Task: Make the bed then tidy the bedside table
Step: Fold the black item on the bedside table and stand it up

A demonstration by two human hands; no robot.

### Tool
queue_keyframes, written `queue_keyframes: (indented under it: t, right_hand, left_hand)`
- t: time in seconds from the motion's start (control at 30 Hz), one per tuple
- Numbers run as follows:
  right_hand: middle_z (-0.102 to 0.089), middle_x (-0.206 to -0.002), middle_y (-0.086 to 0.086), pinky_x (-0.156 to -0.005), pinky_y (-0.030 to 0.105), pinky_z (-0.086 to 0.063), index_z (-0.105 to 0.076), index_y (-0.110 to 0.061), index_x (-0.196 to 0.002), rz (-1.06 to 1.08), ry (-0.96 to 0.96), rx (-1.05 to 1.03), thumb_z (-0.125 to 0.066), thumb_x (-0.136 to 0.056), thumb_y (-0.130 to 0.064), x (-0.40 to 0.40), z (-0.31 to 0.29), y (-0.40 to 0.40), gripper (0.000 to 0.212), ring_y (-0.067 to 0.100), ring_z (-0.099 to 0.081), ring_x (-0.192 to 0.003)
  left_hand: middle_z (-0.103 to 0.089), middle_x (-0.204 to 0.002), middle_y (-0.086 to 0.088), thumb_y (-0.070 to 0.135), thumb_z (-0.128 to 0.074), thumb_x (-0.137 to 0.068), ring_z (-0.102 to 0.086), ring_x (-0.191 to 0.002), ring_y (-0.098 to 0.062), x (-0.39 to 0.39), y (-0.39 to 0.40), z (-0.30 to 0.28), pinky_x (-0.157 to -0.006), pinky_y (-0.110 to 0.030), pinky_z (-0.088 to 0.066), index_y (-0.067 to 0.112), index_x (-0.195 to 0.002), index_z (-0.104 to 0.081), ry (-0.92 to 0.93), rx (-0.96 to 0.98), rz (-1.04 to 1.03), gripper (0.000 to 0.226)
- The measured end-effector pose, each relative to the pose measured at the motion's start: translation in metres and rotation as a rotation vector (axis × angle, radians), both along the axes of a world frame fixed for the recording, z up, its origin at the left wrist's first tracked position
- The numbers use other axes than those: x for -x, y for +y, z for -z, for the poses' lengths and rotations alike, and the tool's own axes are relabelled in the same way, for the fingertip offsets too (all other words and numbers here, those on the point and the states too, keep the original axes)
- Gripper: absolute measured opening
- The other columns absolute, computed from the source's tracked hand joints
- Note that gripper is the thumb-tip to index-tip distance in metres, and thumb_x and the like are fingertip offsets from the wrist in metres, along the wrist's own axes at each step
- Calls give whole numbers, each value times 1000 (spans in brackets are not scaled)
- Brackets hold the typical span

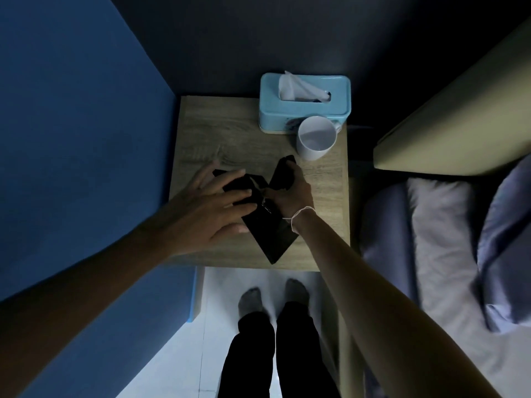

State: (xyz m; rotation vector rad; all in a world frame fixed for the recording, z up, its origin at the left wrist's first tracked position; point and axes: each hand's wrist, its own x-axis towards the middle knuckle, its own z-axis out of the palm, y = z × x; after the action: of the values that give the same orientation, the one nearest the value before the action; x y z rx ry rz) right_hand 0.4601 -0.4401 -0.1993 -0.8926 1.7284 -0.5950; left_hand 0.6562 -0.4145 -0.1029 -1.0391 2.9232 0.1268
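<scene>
The wooden bedside table stands below me in dim light. Three flat black items lie crossed on its front half. My left hand rests flat with fingers spread over one black item. My right hand grips a second black item that tilts up toward the mug. A larger flat black slab lies between my hands and reaches the table's front edge. What the black items are is too dark to tell. The bed with pale sheets lies to the right.
A light blue tissue box stands at the table's back right, and a white mug is just in front of it. A blue wall closes the left side. A beige headboard and a bluish pillow are on the right. My socked feet stand on white floor.
</scene>
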Motion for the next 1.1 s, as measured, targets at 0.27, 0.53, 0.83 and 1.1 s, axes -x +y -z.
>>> queue_keyframes:
  t: [0.27,0.53,0.83,1.1]
  right_hand:
    - [-66,-109,15,-71,37,-58,-48,-5,-126,287,-389,-82,-89,-44,-15,13,-7,-9,92,28,-65,-83]
    - [-67,-94,19,-71,44,-54,-56,-5,-117,355,-551,-121,-73,-72,5,27,-5,-9,49,32,-66,-79]
    - [-66,-94,5,-68,26,-46,-62,-17,-109,65,-386,-208,-57,-91,-4,60,-30,0,23,19,-60,-84]
    - [-69,-113,-1,-86,12,-48,-65,-14,-120,41,252,495,-58,-89,-11,57,-96,77,31,1,-65,-100]
  left_hand:
    - [-69,-97,-4,40,-41,-88,-63,-93,-24,10,-14,-3,-97,-33,-33,18,-99,-71,31,-82,18,39]
    - [-67,-94,-5,34,-56,-83,-63,-87,-24,13,-16,-7,-82,-33,-49,16,-97,-71,44,-98,18,27]
    - [-67,-96,-5,40,-42,-90,-61,-89,-24,23,-25,-3,-83,-37,-48,16,-104,-69,98,-95,-47,39]
    - [-66,-90,-7,39,-41,-93,-61,-84,-27,40,-31,3,-86,-39,-45,14,-104,-68,230,-51,-224,38]
